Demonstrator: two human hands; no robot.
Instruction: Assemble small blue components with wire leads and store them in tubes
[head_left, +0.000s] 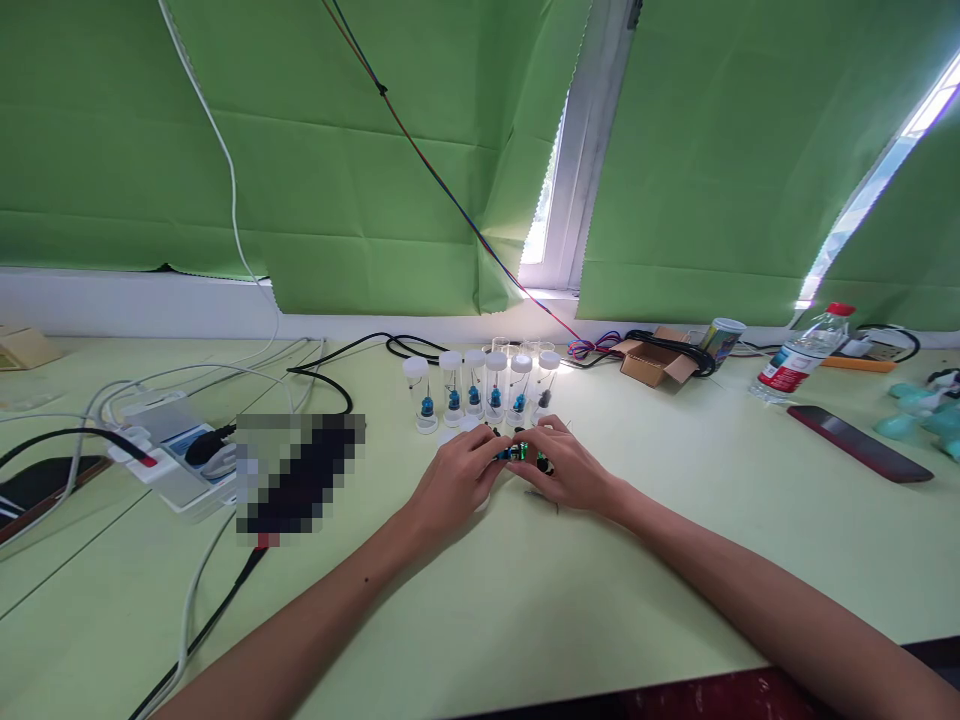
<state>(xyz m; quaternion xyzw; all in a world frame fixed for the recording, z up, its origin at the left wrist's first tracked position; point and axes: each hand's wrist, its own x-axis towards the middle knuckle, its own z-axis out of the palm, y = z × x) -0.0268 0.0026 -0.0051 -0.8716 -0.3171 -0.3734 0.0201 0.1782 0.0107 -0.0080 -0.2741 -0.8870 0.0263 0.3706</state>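
2 hands, left hand (454, 482) and right hand (568, 468), pinch small blue-green parts (514, 451) with fingers nearly closed, near capped vials (485, 388).

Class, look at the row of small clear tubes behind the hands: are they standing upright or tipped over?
Upright. The clear tubes stand in a row on the table, white caps on top, just beyond the left hand and right hand.

Small lab or workshop bench: pale green tabletop (525, 600), row of clear capped plastic vials (480, 385) near its far edge, white power strip (169, 455) with cables at left edge.
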